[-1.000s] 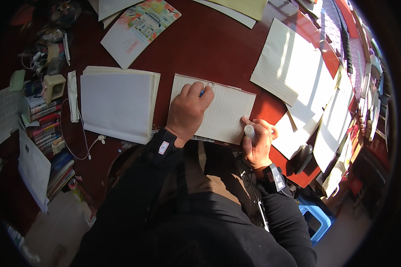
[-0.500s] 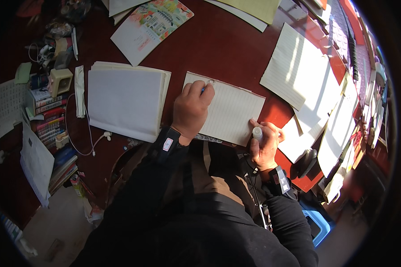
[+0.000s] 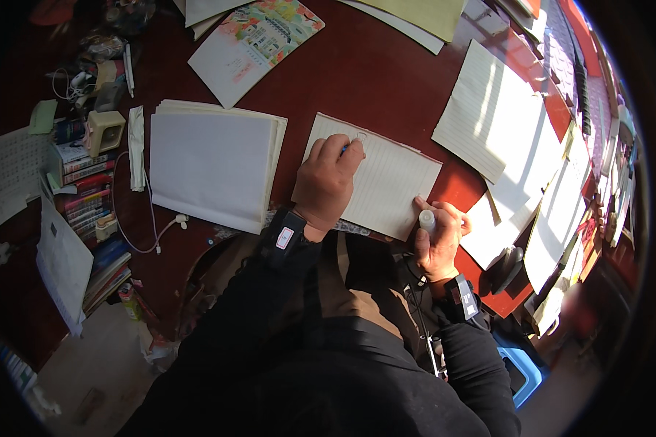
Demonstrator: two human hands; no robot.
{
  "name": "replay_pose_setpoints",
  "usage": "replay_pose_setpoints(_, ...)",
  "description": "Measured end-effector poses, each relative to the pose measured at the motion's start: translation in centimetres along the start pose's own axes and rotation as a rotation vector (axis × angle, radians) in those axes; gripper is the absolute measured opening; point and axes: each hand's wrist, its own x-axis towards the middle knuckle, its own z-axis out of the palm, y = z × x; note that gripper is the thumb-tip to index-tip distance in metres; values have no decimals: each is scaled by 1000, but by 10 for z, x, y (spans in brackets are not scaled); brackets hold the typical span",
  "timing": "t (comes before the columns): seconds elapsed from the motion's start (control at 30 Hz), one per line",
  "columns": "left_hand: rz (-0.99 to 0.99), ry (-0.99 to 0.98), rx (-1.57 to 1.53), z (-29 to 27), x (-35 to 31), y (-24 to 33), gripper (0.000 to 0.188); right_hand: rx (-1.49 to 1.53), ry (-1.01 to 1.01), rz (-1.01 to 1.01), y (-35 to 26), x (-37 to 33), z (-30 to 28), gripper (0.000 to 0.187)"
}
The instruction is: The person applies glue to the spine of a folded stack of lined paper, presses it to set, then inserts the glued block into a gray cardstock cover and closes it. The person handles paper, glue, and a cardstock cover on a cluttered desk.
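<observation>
While the left hand [image 3: 326, 182] grips a mostly hidden blue implement [image 3: 345, 148], the right hand [image 3: 440, 244] clasps a white cylinder [image 3: 427, 219]; the lined paper [image 3: 386, 175], at the table's [image 3: 379, 80] near edge, looks light and easily creased, best held by its margins.

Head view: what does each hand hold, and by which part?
Left hand: blue pen-like object, mostly hidden, part unclear. Right hand: white cylinder, below its round end.

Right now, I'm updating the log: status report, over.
Left hand gripping blue object, mostly hidden. Right hand holding white cylinder. Lined paper beneath left hand, partly covered.
</observation>
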Motion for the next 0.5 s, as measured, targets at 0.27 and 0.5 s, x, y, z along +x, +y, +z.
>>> replay_pose_setpoints(0.27,-35,-61,8,1,2,-3,27,0,4,-4,1,-1,0,32)
replay_pose_setpoints(0.5,-38,-44,-60,7,4,7,18,11,8,9,1,-1,0,32)
